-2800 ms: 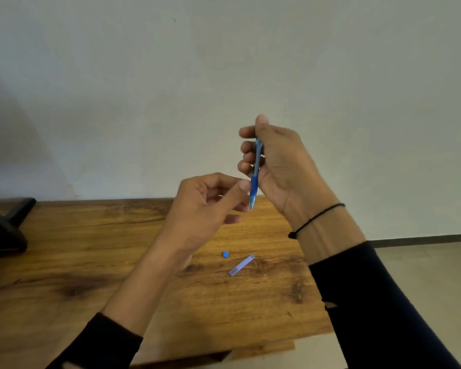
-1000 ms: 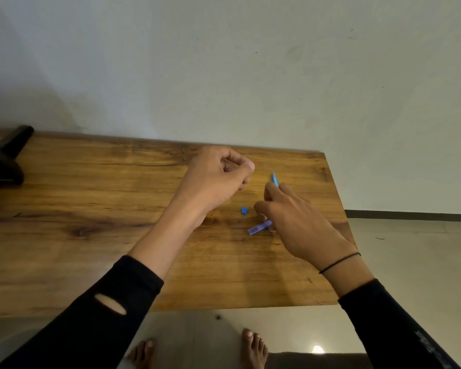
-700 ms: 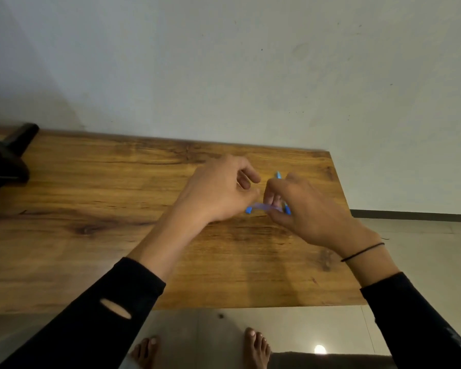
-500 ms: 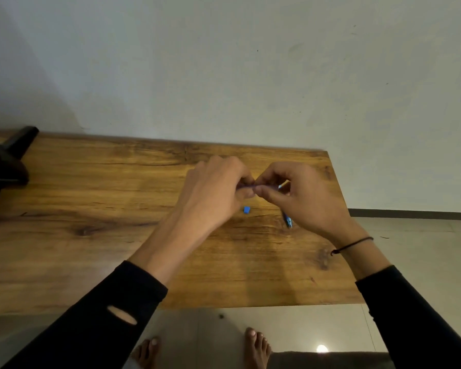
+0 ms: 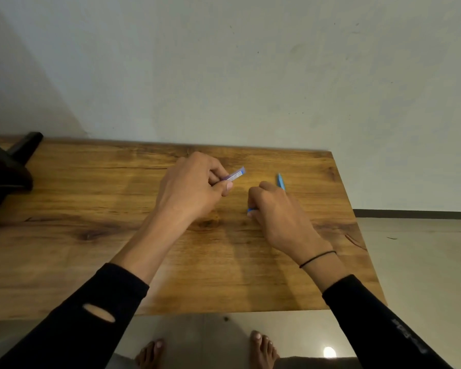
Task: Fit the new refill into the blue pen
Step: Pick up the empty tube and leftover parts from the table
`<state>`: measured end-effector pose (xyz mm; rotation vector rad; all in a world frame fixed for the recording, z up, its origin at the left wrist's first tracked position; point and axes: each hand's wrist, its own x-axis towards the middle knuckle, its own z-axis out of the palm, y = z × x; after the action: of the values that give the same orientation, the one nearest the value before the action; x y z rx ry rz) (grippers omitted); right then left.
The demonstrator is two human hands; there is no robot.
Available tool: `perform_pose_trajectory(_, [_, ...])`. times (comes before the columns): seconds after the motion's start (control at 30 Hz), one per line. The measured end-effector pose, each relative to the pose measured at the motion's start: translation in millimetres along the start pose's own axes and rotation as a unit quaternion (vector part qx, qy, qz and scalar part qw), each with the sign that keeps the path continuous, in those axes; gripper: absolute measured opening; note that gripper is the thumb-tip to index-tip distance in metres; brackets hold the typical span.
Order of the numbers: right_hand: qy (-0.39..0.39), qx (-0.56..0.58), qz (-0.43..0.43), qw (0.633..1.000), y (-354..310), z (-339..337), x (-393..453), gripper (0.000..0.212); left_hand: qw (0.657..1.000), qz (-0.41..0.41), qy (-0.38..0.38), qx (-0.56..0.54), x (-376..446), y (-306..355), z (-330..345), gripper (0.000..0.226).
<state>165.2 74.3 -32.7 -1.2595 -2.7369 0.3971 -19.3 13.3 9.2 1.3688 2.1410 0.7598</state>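
Observation:
My left hand (image 5: 194, 190) is closed around a small flat purple refill case (image 5: 236, 175), whose blue-tipped end sticks out to the right above the table. My right hand (image 5: 280, 214) lies low on the wooden table (image 5: 91, 198). The blue pen (image 5: 280, 181) is tucked in this hand, and only its far end shows behind the knuckles. The right fingertips press down on a small blue piece (image 5: 250, 209) on the table top. The rest of the pen is hidden under the hand.
A black stand (image 5: 6, 169) sits at the table's far left corner. A plain wall rises right behind the table. The table's right edge is close to my right wrist, with tiled floor (image 5: 423, 275) beyond it. Bare feet (image 5: 261, 347) show below the front edge.
The hands have moved apart. The left hand now holds the purple case, taken from the right hand. The right hand has dropped to the table onto the small blue piece.

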Motion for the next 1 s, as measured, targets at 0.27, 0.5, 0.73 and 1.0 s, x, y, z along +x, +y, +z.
perform_pose_trajectory(0.27, [0.106,0.528,0.099,0.837,16.3,-36.0,5.3,0.02,0.99,-0.007,-0.083,-0.11,0.3,-2.8,7.4,0.006])
perform_pose_trajectory(0.5, [0.14,0.562,0.078,0.812,5.1,-42.4,2.1,0.019,0.983,-0.007,-0.095,-0.155,0.0,1.5,14.0,0.006])
perform_pose_trajectory(0.73, [0.119,0.585,0.09,0.797,9.0,-44.2,1.5,0.012,0.985,0.009,-0.104,-0.14,-2.0,1.9,22.9,0.01])
perform_pose_trajectory(1.0, [0.096,0.601,0.096,0.788,12.2,-38.2,4.4,0.013,0.986,0.025,-0.113,-0.116,-1.6,-1.1,24.4,0.009])
